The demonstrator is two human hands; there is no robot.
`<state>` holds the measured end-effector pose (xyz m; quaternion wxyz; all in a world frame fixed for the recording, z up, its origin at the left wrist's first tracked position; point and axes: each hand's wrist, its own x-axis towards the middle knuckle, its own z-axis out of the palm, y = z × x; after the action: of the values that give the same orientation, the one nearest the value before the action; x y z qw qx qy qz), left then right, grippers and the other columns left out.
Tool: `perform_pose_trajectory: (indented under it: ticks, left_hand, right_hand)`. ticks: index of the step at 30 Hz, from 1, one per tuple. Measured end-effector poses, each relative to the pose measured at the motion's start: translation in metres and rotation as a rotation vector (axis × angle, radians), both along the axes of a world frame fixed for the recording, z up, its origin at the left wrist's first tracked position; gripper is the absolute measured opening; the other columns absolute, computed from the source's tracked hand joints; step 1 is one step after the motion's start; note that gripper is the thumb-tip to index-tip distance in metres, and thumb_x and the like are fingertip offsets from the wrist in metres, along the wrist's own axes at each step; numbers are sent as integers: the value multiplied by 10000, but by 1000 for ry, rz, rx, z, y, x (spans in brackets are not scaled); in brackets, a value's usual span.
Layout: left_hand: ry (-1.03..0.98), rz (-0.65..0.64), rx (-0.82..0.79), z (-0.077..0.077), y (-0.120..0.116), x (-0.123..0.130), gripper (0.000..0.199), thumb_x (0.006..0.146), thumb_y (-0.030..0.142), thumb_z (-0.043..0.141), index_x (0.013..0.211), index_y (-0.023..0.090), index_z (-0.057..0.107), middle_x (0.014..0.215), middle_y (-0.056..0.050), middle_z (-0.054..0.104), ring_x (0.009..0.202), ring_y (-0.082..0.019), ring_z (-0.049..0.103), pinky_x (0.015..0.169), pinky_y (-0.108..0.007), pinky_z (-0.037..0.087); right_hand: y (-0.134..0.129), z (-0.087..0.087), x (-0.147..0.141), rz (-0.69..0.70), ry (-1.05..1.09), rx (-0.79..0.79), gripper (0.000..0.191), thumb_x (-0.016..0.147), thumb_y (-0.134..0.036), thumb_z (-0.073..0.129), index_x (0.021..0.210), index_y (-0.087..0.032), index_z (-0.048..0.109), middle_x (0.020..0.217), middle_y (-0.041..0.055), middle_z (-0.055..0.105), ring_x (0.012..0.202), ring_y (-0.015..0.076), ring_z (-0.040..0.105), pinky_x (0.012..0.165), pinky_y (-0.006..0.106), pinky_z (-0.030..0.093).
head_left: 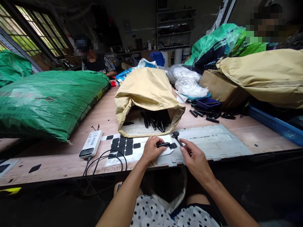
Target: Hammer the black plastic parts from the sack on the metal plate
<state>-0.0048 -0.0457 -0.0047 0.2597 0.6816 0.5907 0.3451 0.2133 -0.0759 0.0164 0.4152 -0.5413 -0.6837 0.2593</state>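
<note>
My left hand [152,150] is closed on a black tube-shaped piece [163,144], which lies level just above a white sheet. My right hand [194,156] pinches a thin black stick with a rounded head [175,135], its head raised toward the upper left; its exact kind is unclear. Between the hands, a black rounded-square patch [173,146] lies close to the tube's tip. More such patches [121,145] sit in rows on the white sheet [110,161] left of my left hand. Beyond my hands, a beige woven sack [146,86] lies with its mouth toward me, several black tube-shaped pieces [155,121] inside.
A white power bank [92,143] with black cables stands at left, near a bulging green sack [52,101]. A grey board [213,143] lies at right. Behind it are loose black pieces [212,119], a purple tray [208,103] and a blue crate [272,121]. Two people are across the table.
</note>
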Motion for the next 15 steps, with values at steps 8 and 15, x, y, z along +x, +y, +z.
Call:
perform_pose_trajectory:
  ticks: [8, 15]
  left_hand:
    - [9, -6, 9, -2, 1, -1, 167, 707, 217, 826, 776, 225, 675, 847, -13, 652, 910, -222, 555, 806, -341, 432]
    - [-31, 3, 20, -3, 0, 0, 159, 709, 191, 802, 831, 239, 713, 888, -12, 682, 944, -221, 570, 828, -340, 441]
  right_hand:
    - [-22, -5, -28, 87, -257, 143, 409, 1028, -280, 409, 1387, -253, 602, 1070, 71, 694, 957, 193, 671, 864, 312, 535]
    - [-21, -4, -23, 36, -334, 131, 411, 1026, -271, 401, 1379, -266, 612, 1035, 61, 693, 887, 180, 676, 798, 286, 535]
